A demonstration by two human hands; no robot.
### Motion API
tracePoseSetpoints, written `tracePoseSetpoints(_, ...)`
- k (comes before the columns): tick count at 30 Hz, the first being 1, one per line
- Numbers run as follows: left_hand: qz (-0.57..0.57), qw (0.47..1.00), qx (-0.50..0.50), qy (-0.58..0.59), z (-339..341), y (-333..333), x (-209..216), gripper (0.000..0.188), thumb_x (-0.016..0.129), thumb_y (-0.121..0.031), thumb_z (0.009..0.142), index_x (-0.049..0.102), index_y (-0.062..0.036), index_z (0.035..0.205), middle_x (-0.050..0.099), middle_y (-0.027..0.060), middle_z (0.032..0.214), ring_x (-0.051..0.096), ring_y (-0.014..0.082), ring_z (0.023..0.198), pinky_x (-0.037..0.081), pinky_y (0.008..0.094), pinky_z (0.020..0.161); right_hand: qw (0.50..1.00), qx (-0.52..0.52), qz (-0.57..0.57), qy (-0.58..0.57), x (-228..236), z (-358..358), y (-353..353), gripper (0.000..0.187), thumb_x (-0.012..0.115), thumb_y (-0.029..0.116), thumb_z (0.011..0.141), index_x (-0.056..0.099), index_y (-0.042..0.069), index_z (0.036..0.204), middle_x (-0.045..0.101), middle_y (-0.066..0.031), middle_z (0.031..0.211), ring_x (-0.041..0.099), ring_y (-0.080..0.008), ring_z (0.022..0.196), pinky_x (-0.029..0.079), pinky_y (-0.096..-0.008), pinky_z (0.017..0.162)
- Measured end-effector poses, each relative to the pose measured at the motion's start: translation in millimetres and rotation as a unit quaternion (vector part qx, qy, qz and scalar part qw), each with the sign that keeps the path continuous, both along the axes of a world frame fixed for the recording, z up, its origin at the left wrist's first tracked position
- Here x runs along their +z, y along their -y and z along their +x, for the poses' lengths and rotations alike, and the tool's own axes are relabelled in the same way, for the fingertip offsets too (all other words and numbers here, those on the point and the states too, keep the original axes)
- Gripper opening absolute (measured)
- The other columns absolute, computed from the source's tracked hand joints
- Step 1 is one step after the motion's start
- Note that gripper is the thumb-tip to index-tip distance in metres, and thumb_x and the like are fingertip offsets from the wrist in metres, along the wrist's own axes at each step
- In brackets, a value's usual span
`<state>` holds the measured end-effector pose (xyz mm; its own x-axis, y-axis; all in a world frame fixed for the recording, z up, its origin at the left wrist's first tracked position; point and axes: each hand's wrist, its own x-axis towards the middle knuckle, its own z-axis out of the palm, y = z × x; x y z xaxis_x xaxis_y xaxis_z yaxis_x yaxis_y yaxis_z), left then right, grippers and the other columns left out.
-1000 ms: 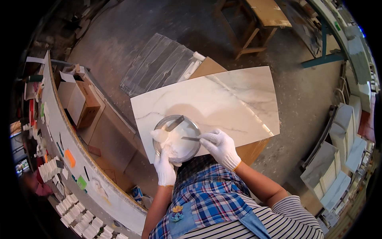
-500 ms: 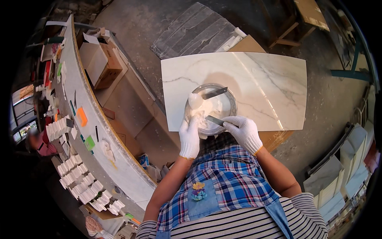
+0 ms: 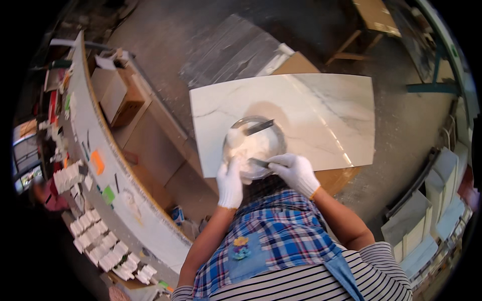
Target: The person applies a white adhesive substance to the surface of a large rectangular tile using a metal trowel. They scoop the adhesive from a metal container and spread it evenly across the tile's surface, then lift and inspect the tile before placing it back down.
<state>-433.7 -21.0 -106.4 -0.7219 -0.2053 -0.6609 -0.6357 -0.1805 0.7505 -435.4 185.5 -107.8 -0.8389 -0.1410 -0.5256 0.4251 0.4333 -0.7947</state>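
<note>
A round grey bowl (image 3: 282, 143) with white paste (image 3: 258, 145) in it stands at the near edge of a white marble-patterned slab (image 3: 321, 110). My left hand (image 3: 230, 184), in a white knit glove, grips the bowl's left side near the rim, its lower fingers hidden. In my gloved right hand (image 3: 297, 173) is a small scraper (image 3: 259, 163), its flat dark blade pointing left over the paste. A second flat dark blade (image 3: 260, 127) lies across the far part of the bowl, beside a rounded white lump (image 3: 235, 136). Motion blurs the bowl's contents.
A long curved worktop (image 3: 125, 175) runs along the left, with an orange block (image 3: 97, 161) and a green piece (image 3: 108, 194) on it. Open cardboard boxes (image 3: 113, 98) stand beside it. Stacked panels (image 3: 406, 220) lean at the right. Another person (image 3: 50, 195) is at the far left.
The whole view has shifted, so the slab, bowl and hands sit further left and the bowl slightly lower. Both hands keep their holds on the bowl and scraper.
</note>
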Motion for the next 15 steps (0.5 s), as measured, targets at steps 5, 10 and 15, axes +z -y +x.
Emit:
tracePoseSetpoints(5,-0.007,0.999,-0.024,-0.027,-7,-9,2,0.034,0.058,-0.021,0.106,0.061,0.0008,0.133,0.070,0.0078,0.115,0.067,0.0142,0.097,0.055,0.0289,0.083,0.999,0.025,0.031,-0.035,0,-1,-5,0.029,0.067,0.035,0.094,0.079,0.012,0.106,0.075,-0.0153,0.101,0.071,-0.0360,0.093,0.056,-0.0432,0.083)
tracePoseSetpoints(10,0.024,1.000,0.008,-0.018,-13,-16,6,0.037,0.059,-0.019,0.106,0.058,0.0010,0.137,0.068,0.0092,0.122,0.067,0.0165,0.104,0.056,0.0310,0.087,0.999,0.010,0.019,-0.042,1,-1,-14,0.029,0.066,0.036,0.095,0.079,0.012,0.107,0.075,-0.0148,0.100,0.071,-0.0358,0.093,0.056,-0.0429,0.082)
tracePoseSetpoints(15,0.062,0.998,0.022,-0.019,-12,-17,-2,0.040,0.059,-0.019,0.105,0.055,0.0001,0.140,0.067,0.0101,0.126,0.067,0.0182,0.107,0.057,0.0321,0.087,0.998,-0.032,-0.040,-0.024,6,-1,-24,0.030,0.068,0.032,0.096,0.078,0.009,0.111,0.075,-0.0161,0.102,0.071,-0.0340,0.095,0.056,-0.0393,0.085)
